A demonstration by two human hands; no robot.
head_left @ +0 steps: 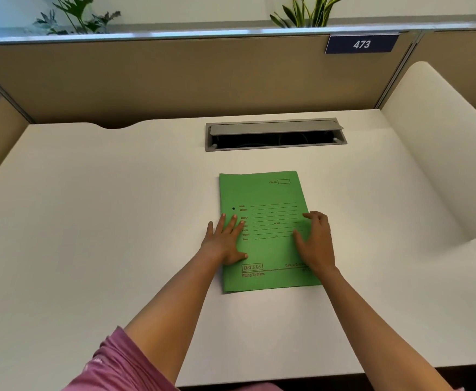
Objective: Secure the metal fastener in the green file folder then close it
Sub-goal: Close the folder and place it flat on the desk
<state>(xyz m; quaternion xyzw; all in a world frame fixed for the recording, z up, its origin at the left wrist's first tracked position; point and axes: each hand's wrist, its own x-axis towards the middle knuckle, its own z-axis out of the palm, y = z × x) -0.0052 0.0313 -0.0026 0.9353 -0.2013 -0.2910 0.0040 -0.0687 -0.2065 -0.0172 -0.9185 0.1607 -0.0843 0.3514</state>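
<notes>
The green file folder (265,198) lies shut and flat on the white desk (104,221), its printed front cover facing up with lined fields and a "DELUXE Filing System" mark. A small dark hole (233,208) shows near its left edge. The metal fastener is hidden inside. My left hand (225,244) rests flat on the folder's left edge, fingers spread. My right hand (317,241) lies on the folder's right edge, fingers slightly curled over it. Neither hand holds anything.
A grey cable hatch (275,134) stands open in the desk behind the folder. A tan partition (174,80) with a blue "473" sign (361,44) closes the back. A curved white divider (428,142) rises at the right. Plants stand above the partition.
</notes>
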